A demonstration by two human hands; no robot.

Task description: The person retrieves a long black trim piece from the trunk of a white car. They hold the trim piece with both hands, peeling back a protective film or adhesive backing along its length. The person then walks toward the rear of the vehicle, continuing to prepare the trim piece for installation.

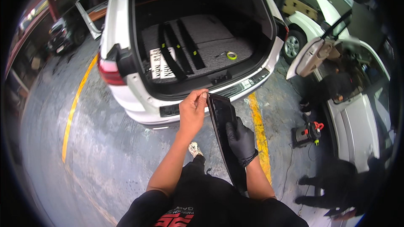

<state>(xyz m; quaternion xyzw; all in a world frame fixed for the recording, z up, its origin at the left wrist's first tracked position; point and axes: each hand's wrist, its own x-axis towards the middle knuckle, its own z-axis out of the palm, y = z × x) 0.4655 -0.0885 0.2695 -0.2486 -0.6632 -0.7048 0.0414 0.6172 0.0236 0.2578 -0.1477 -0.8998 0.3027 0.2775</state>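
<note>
A long, flat black trim panel [222,120] is held up in front of me, slanting from the car's bumper down toward my body. My bare left hand [193,113] pinches its far end between thumb and fingers. Lower down, my right hand [243,141], in a black glove, grips the panel along its right edge with the thumb over its face. Beyond it, the open cargo area of a white car holds long black strips [191,44] with small yellow-green tape tabs, white number plates [156,69] partly under them, and a yellow-green tape roll [231,55].
The rear bumper [143,115] lies just past my hands. Yellow lines [75,101] mark the grey floor. At right stand a vacuum cleaner [307,134] with a cable and another car with an open door [313,56]. People in dark clothes [332,86] are beside it.
</note>
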